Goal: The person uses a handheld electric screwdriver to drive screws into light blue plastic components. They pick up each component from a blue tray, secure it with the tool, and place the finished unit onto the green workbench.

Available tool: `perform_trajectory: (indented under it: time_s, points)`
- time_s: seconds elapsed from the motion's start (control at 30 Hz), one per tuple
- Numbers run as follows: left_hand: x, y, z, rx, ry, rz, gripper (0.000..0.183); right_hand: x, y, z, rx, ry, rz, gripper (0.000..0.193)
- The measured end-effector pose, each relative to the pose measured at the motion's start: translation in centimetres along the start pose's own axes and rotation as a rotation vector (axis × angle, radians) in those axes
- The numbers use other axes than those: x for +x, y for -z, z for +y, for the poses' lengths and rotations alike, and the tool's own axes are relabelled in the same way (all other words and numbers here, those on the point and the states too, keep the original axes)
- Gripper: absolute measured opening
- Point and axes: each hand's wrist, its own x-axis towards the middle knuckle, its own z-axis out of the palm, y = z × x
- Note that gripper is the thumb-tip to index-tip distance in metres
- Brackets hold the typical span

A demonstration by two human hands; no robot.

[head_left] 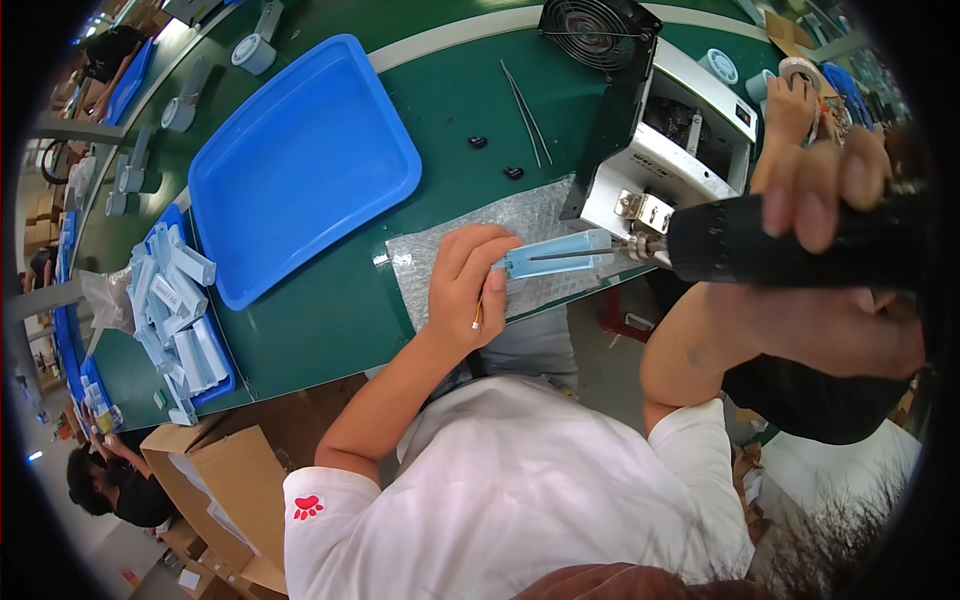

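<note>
The left hand (pixel 468 285) pinches the left end of a pale blue case (pixel 560 250) between its thumb and fingers. The right hand (pixel 850 325) is curled around a fat black power screwdriver (pixel 725 240), and it looks blurry. The long thin bit (pixel 570 256) of the screwdriver points left and lies across the case, but I cannot tell if its tip touches. Thin wires with a small white plug (pixel 476 322) hang under the left hand.

The case is just in front of the white machine (pixel 655 172), by its left corner. Bubble wrap (pixel 415 262) lies under the left hand and the case, and it goes over to the left foot of the machine. A round black fan (pixel 592 35) sits at the back of the machine.

Thin metal tweezers (pixel 522 105) lie just left of the machine, with 2 shiny black bits (pixel 513 173) near them. A big blue tray (pixel 300 170) is well to the left of the machine. Farther left of the machine, many pale blue cases (pixel 178 295) are piled up in another blue tray (pixel 222 388). To the right of the machine is another person's hand (pixel 790 112), near a roll of tape (pixel 800 70).
</note>
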Motion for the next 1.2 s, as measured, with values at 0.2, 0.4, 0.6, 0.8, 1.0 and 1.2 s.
perform_trajectory:
  time_s: [0.2,0.4,0.6,0.8,1.0,1.2]
  points:
    - [-0.2,-0.1,-0.1,-0.023,0.014,0.024,0.026,-1.3,0.3,2.3,-0.106,0.018,0.037,0.099]
    - [0.2,-0.2,-0.1,-0.049,0.007,0.045,0.021,-1.7,1.6,3.3,-0.032,0.025,0.029,0.104]
    - [0.0,-0.2,-0.2,-0.032,0.0,0.027,0.022,-1.9,0.2,3.0,-0.168,0.028,0.236,0.103]
    - [-0.2,-0.1,-0.6,-0.013,-0.018,0.011,0.029,-2.1,1.5,3.3,-0.134,0.066,0.127,0.099]
    - [0.0,-0.1,-0.4,-0.014,-0.026,0.016,0.029,-2.1,2.0,3.5,-0.026,0.069,0.057,0.093]
    - [0.1,-0.2,-0.6,-0.015,-0.032,0.027,0.03,-2.3,2.4,2.7,-0.038,-0.01,0.12,0.084]
